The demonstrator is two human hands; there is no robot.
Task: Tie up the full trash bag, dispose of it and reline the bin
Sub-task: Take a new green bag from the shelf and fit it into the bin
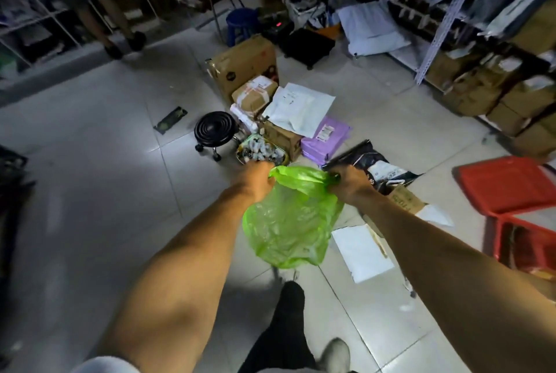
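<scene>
A translucent green plastic bag (288, 219) hangs in front of me above the tiled floor. My left hand (255, 178) grips its rim on the left side and my right hand (349, 183) grips the rim on the right, holding the mouth stretched between them. The bag looks limp and mostly empty. Just beyond my left hand stands a small bin (261, 152) heaped with crumpled rubbish. My leg in dark trousers and a light shoe show below the bag.
A black wheeled stool (215, 130) stands left of the bin. Cardboard boxes (245, 67), white and purple mailers (326, 137) and a black parcel (373, 165) lie behind. A red plastic stool (511, 192) stands right. Shelving lines the right side; a person's legs (120, 29) stand far left.
</scene>
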